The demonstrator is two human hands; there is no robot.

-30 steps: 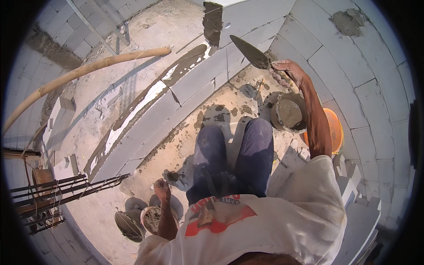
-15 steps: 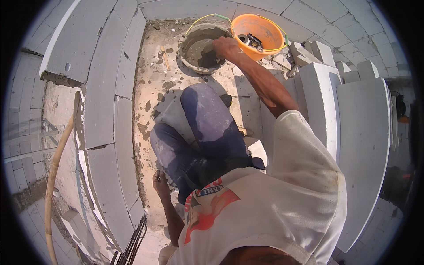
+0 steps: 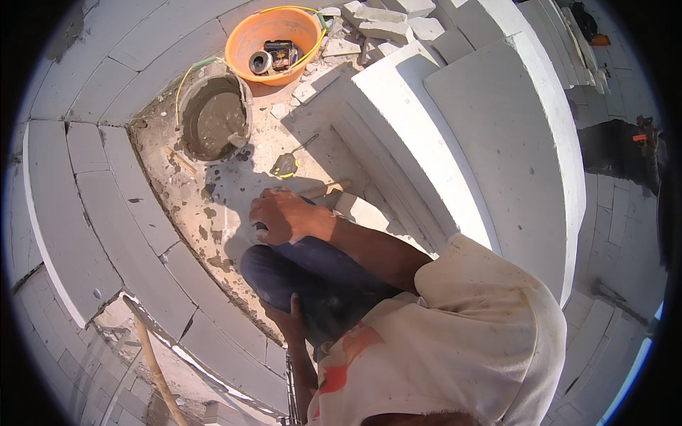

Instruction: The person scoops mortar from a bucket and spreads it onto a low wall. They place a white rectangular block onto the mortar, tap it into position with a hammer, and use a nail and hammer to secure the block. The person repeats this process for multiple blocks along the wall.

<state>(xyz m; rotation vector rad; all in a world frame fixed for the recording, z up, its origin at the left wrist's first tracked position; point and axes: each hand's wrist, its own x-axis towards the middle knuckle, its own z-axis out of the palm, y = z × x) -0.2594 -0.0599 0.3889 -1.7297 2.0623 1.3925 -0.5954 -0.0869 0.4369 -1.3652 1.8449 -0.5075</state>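
Note:
My right hand (image 3: 283, 216) is above my bent knee, fingers curled round something dark that the hand mostly hides. My left hand (image 3: 288, 323) lies against the side of my lower leg, thumb stretched up, fingers partly hidden and holding nothing visible. Beyond the knees stands a bucket of wet grey mortar (image 3: 219, 122), its rim smeared. Beside it is an orange bucket (image 3: 247, 35) with a roll of tape (image 3: 260, 62) and a dark box-like thing (image 3: 283, 53) inside. On the floor lies a dark rounded tool with a yellow edge (image 3: 285, 165) and a thin rod.
A low wall of grey blocks (image 3: 121, 192) runs along my left. Large pale blocks (image 3: 497, 135) stand stacked at my right, with broken pieces (image 3: 387, 28) behind. A wooden stick (image 3: 181, 162) and a wooden handle (image 3: 325, 189) lie on the mortar-spotted floor.
My right hand has come back from the mortar bucket to above my knee. The view has turned toward the right, so the buckets appear further left. My left hand stays low by my leg.

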